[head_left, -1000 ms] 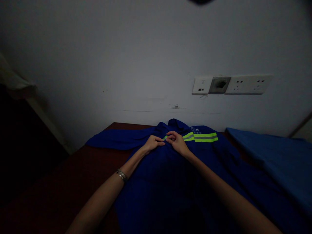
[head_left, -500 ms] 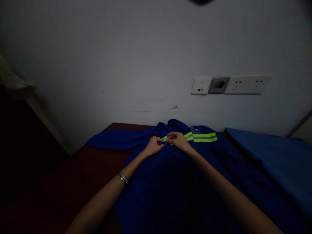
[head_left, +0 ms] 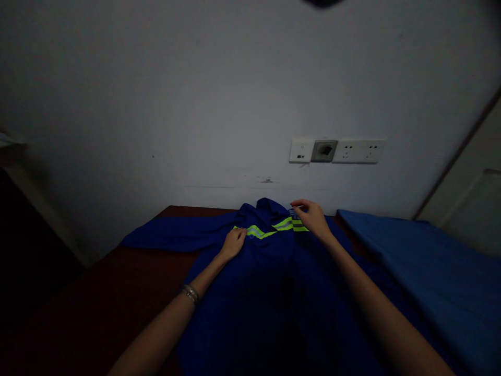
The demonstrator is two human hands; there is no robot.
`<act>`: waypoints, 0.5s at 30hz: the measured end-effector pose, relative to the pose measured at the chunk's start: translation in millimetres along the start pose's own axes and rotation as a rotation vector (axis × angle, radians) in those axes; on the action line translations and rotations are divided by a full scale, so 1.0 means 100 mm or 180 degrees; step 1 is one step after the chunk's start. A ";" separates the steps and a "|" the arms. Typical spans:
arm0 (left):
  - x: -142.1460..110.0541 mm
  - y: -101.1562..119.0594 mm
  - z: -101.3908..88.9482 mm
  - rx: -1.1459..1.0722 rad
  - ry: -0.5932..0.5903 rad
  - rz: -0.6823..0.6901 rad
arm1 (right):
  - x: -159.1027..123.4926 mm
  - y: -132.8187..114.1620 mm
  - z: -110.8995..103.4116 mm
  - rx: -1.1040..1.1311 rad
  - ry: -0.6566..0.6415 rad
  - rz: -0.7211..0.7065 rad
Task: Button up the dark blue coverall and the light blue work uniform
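A dark blue work jacket (head_left: 242, 292) with yellow-green reflective bands lies spread in front of me, collar towards the wall and one sleeve stretched out to the left. My left hand (head_left: 234, 243) has its fingers curled on the cloth at the left end of the chest band, pinching the jacket there. My right hand (head_left: 313, 218) hovers over the right chest beside small white lettering. Its thumb and forefinger are a little apart, with nothing visible between them. Much of the jacket's lower front is in deep shadow.
A lighter blue cloth (head_left: 422, 266) lies to the right. The dark red tabletop (head_left: 144, 282) shows on the left. Behind stands a grey wall (head_left: 219, 104) with a row of sockets and a switch (head_left: 338, 151). A dark piece of furniture (head_left: 31, 245) is at the far left.
My hands, close together at the chest band before, have parted. The right one has lifted away to the right, and the left one has moved slightly left. The camera view has shifted.
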State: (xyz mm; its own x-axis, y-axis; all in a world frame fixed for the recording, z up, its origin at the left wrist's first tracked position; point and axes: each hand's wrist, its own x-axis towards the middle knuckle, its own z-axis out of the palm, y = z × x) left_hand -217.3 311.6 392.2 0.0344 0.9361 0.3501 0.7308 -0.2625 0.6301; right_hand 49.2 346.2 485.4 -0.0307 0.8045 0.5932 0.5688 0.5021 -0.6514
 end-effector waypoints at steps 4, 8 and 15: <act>-0.04 -0.01 0.01 0.0768 -0.0351 0.0205 | -0.20 0.45 -0.15 -0.0050 -0.0010 0.0380; -0.16 -0.06 -0.13 0.1246 -0.0739 0.0169 | -0.47 0.76 -0.26 -0.0020 -0.0534 0.0662; -0.31 -0.08 -0.32 0.1783 -0.0941 -0.0177 | -0.71 0.74 -0.41 -0.1113 -0.1661 -0.0020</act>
State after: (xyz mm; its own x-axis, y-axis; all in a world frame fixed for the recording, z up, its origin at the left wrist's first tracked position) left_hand -246.0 276.9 398.1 0.1145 0.9909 0.0707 0.9800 -0.1243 0.1556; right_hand 127.0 313.0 414.4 -0.3819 0.8951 0.2300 0.7998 0.4448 -0.4031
